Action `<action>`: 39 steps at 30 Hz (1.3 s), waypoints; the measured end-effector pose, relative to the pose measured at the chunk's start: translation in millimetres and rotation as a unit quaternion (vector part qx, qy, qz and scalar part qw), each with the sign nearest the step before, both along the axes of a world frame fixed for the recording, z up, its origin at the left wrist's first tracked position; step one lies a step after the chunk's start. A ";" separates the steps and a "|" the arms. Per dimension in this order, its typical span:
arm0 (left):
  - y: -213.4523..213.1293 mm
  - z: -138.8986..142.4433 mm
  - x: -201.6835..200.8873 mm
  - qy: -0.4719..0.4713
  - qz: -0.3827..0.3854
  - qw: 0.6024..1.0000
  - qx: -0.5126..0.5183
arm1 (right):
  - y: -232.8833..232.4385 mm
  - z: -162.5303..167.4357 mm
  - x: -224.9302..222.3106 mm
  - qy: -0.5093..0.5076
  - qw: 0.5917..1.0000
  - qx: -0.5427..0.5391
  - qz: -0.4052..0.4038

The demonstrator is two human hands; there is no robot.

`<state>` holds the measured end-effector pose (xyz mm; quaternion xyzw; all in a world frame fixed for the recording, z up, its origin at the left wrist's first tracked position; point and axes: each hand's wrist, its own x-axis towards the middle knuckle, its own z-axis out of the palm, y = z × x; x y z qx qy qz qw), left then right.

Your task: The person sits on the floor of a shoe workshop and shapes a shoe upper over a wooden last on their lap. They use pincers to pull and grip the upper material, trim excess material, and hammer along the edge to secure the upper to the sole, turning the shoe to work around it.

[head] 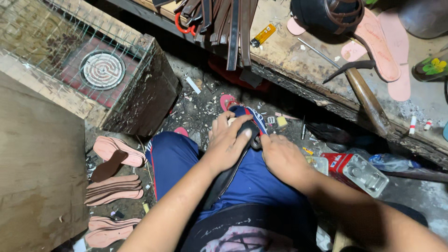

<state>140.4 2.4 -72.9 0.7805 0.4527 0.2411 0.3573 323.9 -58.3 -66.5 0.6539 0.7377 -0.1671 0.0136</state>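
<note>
The left hand (226, 144) presses a dark curved shoe sole (229, 173) flat on the blue-trousered knee (173, 161), fingers clamped over its far tip to steady it. The right hand (282, 158) pinches that tip, fingers curled. Pink insoles (114, 189) lie stacked on the floor, left.

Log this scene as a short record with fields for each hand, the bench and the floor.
left hand: pressing down on a black sandal sole laid over the knee
right hand: fingers at the sole's toe end, beside the left hand
bench: hammer, pink insoles, dark leather straps
floor, left: stacks of pink insoles
floor, right: clear plastic tray
box at upper left: round coil heater under wire mesh
</note>
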 end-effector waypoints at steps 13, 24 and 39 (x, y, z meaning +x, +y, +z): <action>-15.1 4.8 12.7 0.125 0.000 0.985 0.119 | -0.8 -16.0 4.8 0.054 0.998 0.027 -0.018; -22.2 5.7 13.4 0.137 0.017 0.982 0.131 | 0.6 -24.9 12.9 0.069 0.997 0.028 -0.012; -16.8 2.8 17.2 0.109 0.029 0.987 0.115 | 7.5 -37.5 9.4 0.075 0.994 0.079 -0.008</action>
